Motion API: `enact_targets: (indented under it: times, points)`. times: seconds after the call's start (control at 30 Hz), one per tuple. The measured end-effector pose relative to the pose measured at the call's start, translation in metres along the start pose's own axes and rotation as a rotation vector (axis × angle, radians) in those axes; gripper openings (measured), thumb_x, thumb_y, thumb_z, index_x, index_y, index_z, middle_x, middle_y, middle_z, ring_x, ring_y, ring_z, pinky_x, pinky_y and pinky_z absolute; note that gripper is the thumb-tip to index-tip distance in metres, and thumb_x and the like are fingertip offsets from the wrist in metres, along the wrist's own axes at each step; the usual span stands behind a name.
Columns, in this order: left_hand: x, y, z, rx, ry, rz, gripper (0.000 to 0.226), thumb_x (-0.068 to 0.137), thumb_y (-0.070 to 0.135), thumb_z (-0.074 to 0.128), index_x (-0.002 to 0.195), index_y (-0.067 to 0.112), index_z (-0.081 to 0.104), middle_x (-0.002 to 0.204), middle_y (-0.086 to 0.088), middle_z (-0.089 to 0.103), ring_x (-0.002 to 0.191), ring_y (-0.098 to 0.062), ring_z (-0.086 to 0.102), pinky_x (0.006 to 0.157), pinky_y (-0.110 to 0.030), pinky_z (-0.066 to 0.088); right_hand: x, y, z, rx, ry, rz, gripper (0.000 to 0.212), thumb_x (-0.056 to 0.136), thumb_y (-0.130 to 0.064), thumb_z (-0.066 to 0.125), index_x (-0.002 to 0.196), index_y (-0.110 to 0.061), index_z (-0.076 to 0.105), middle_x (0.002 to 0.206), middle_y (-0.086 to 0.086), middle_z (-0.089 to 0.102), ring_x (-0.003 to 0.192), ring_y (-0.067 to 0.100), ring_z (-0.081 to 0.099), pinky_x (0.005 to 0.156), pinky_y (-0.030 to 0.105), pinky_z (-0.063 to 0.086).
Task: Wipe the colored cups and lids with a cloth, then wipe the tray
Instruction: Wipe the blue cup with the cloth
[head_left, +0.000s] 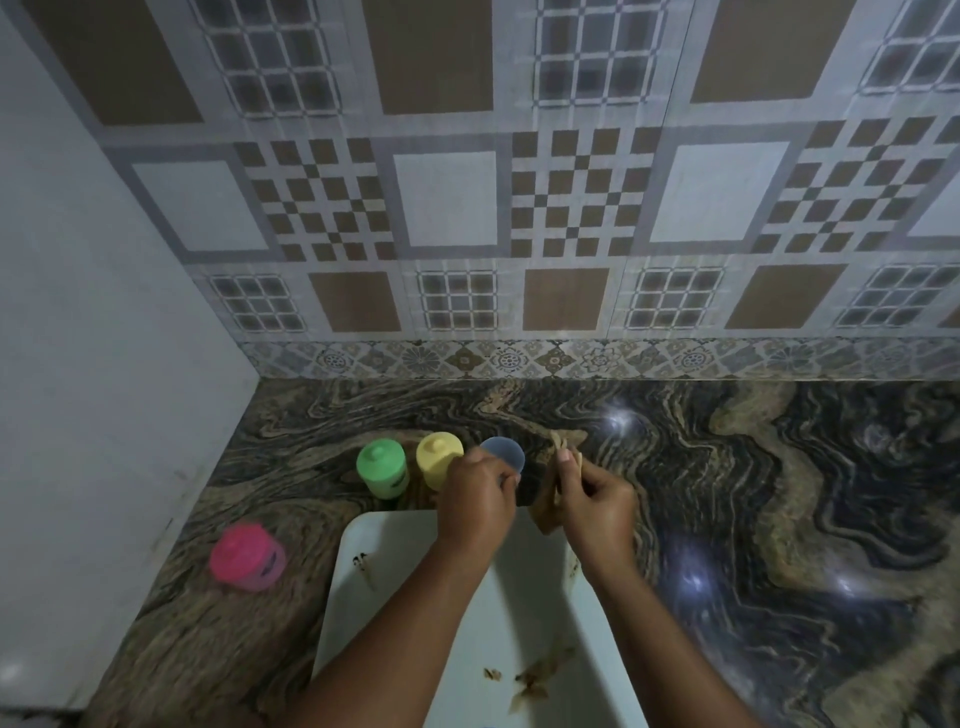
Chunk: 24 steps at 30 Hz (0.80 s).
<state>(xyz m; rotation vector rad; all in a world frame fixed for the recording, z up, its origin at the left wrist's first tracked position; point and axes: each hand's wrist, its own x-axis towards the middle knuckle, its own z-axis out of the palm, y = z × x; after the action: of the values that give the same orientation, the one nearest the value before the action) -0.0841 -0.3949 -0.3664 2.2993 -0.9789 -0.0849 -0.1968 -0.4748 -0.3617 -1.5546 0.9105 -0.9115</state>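
My left hand (480, 499) grips a blue cup (503, 453) above the far edge of the white tray (363, 597); most of the cup is hidden by my fingers. My right hand (592, 501) holds a brownish cloth (553, 499) bunched beside the blue cup. A green cup (382, 467) and a yellow cup (439, 460), both with lids on, stand side by side on the counter behind the tray. A pink lidded cup (248, 557) stands to the left of the tray. Brown smears and crumbs lie on the tray.
The marbled stone counter (753, 519) stretches to the right. A patterned tile wall (519, 208) rises at the back, and a plain white wall (104, 364) closes the left side.
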Motion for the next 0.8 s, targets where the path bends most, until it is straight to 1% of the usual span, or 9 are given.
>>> enact_targets:
  times: [0.2, 0.3, 0.33, 0.4, 0.43, 0.47, 0.6, 0.7, 0.8]
  points:
    - [0.004, -0.007, 0.008, 0.032, -0.031, -0.019, 0.009, 0.086, 0.020, 0.068, 0.089, 0.018, 0.077, 0.100, -0.005, 0.067, 0.096, -0.026, 0.063, 0.075, -0.038, 0.055, 0.001, 0.002, 0.000, 0.009, 0.004, -0.005, 0.063, 0.102, -0.018, 0.060, 0.041, -0.028, 0.051, 0.037, -0.012, 0.042, 0.057, -0.010, 0.055, 0.084, 0.026, 0.052]
    - [0.005, -0.007, 0.009, 0.049, -0.051, -0.030, 0.013, 0.089, 0.024, 0.066, 0.096, 0.019, 0.076, 0.106, -0.004, 0.066, 0.101, -0.026, 0.062, 0.076, -0.039, 0.055, 0.001, 0.003, -0.001, 0.014, 0.005, -0.030, 0.063, 0.103, -0.017, 0.060, 0.041, -0.031, 0.052, 0.037, -0.013, 0.039, 0.050, -0.007, 0.049, 0.084, 0.022, 0.052]
    - [0.004, -0.008, 0.009, 0.059, -0.053, -0.028, 0.017, 0.089, 0.026, 0.065, 0.101, 0.019, 0.076, 0.110, -0.004, 0.066, 0.103, -0.026, 0.062, 0.077, -0.038, 0.055, 0.001, 0.005, -0.001, 0.011, 0.009, -0.036, 0.063, 0.103, -0.018, 0.060, 0.042, -0.032, 0.052, 0.038, -0.015, 0.041, 0.054, -0.006, 0.055, 0.083, 0.020, 0.052]
    - [0.004, -0.008, 0.009, 0.065, -0.049, -0.019, 0.027, 0.090, 0.029, 0.064, 0.113, 0.018, 0.072, 0.118, -0.003, 0.063, 0.108, -0.024, 0.061, 0.080, -0.037, 0.055, 0.000, 0.005, -0.003, 0.010, 0.022, -0.041, 0.061, 0.102, -0.020, 0.061, 0.043, -0.031, 0.052, 0.042, -0.021, 0.048, 0.084, 0.001, 0.073, 0.078, 0.013, 0.050]
    - [0.003, -0.008, 0.007, 0.060, -0.043, -0.015, 0.031, 0.090, 0.030, 0.065, 0.118, 0.018, 0.070, 0.121, -0.001, 0.062, 0.110, -0.022, 0.061, 0.082, -0.037, 0.055, 0.000, 0.004, -0.004, 0.011, 0.028, -0.041, 0.061, 0.102, -0.019, 0.061, 0.043, -0.031, 0.051, 0.044, -0.022, 0.050, 0.096, 0.005, 0.073, 0.077, 0.012, 0.050]
    - [0.000, -0.008, 0.004, 0.048, -0.030, -0.008, 0.034, 0.090, 0.030, 0.065, 0.121, 0.018, 0.068, 0.123, 0.001, 0.061, 0.112, -0.021, 0.060, 0.083, -0.037, 0.055, -0.001, 0.003, -0.006, 0.012, 0.031, -0.040, 0.061, 0.102, -0.019, 0.061, 0.043, -0.030, 0.049, 0.043, -0.021, 0.050, 0.097, 0.007, 0.073, 0.078, 0.014, 0.050]
    - [-0.023, -0.005, -0.018, -0.077, 0.016, 0.054, 0.030, 0.089, 0.029, 0.068, 0.117, 0.018, 0.070, 0.117, 0.004, 0.062, 0.100, -0.018, 0.063, 0.078, -0.029, 0.054, -0.016, -0.005, -0.020, 0.054, 0.013, 0.005, 0.052, 0.102, -0.023, 0.061, 0.051, -0.015, 0.054, 0.045, -0.014, 0.045, 0.058, -0.004, 0.051, 0.067, 0.027, 0.045]
    - [-0.053, 0.003, -0.047, -0.183, 0.033, 0.067, 0.021, 0.087, 0.026, 0.071, 0.107, 0.021, 0.074, 0.102, 0.005, 0.065, 0.078, -0.012, 0.061, 0.068, -0.011, 0.043, -0.033, -0.012, -0.031, 0.067, -0.013, 0.008, 0.049, 0.101, -0.029, 0.062, 0.062, 0.002, 0.060, 0.056, -0.009, 0.050, 0.058, -0.002, 0.048, 0.062, 0.025, 0.041]
    - [-0.091, 0.003, -0.069, -0.201, -0.006, 0.054, 0.013, 0.084, 0.024, 0.074, 0.097, 0.024, 0.075, 0.091, 0.010, 0.068, 0.065, -0.010, 0.057, 0.068, -0.015, 0.045, -0.066, -0.018, -0.043, 0.033, -0.142, 0.024, 0.057, 0.100, -0.038, 0.060, 0.068, 0.009, 0.058, 0.061, 0.002, 0.047, 0.063, 0.009, 0.045, 0.059, 0.028, 0.037]
